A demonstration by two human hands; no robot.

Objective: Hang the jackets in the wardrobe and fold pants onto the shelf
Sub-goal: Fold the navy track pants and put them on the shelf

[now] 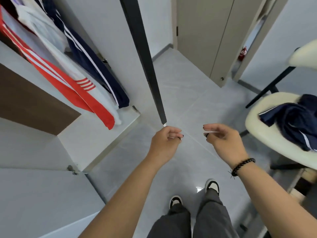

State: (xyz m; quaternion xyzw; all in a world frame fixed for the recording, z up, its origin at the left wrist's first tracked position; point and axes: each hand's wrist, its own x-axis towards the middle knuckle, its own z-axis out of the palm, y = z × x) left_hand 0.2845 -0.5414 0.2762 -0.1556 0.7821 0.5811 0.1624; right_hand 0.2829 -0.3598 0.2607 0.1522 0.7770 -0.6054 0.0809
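Far left of the frame, the open wardrobe shows its white shelf edge, and up in the upper left three garments hang side by side: a red jacket with white stripes, a white jacket just right of it, then a navy jacket with white stripes. The dark edge of the wardrobe door cuts down through the centre. Below its tip, the left hand hovers over the grey floor, fingers loosely curled, nothing in it. Just across a small gap, the right hand is held out too, fingers relaxed, empty, a black bead bracelet on the wrist. At the right edge, a crumpled navy garment with white stripes lies on the cream chair, well apart from both hands.
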